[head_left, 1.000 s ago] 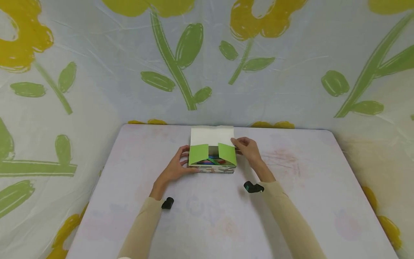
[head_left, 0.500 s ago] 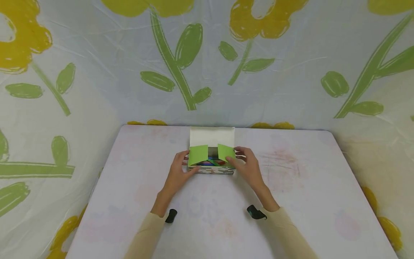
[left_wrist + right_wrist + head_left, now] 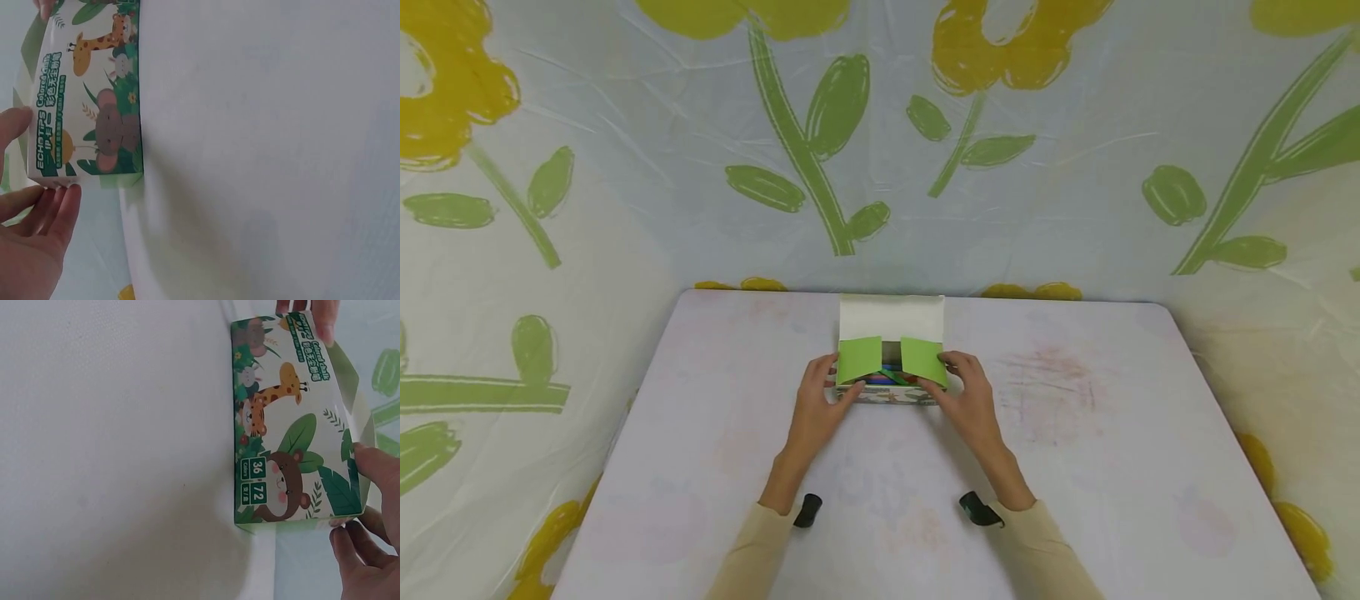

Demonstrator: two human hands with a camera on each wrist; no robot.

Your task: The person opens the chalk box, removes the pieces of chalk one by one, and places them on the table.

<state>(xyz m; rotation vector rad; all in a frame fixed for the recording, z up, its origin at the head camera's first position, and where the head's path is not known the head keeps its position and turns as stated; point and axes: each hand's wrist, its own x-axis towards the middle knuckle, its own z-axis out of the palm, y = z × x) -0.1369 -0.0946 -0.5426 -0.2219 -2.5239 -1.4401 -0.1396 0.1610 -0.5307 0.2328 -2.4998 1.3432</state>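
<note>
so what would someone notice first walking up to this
An open chalk box with cartoon animals on its front sits mid-table, green flaps up, white lid tilted back. The left hand and right hand grip its two ends. Big yellow flowers cover the backdrop behind.

Both arms are reaching forward in beige sleeves, wrists angling inward. The left hand [image 3: 817,398] is curling its fingers [image 3: 47,209] around a corner, thumb up on the edge. The right hand [image 3: 970,396] is mirroring it, fingers [image 3: 356,547] wrapping, thumb pressing on top.
</note>
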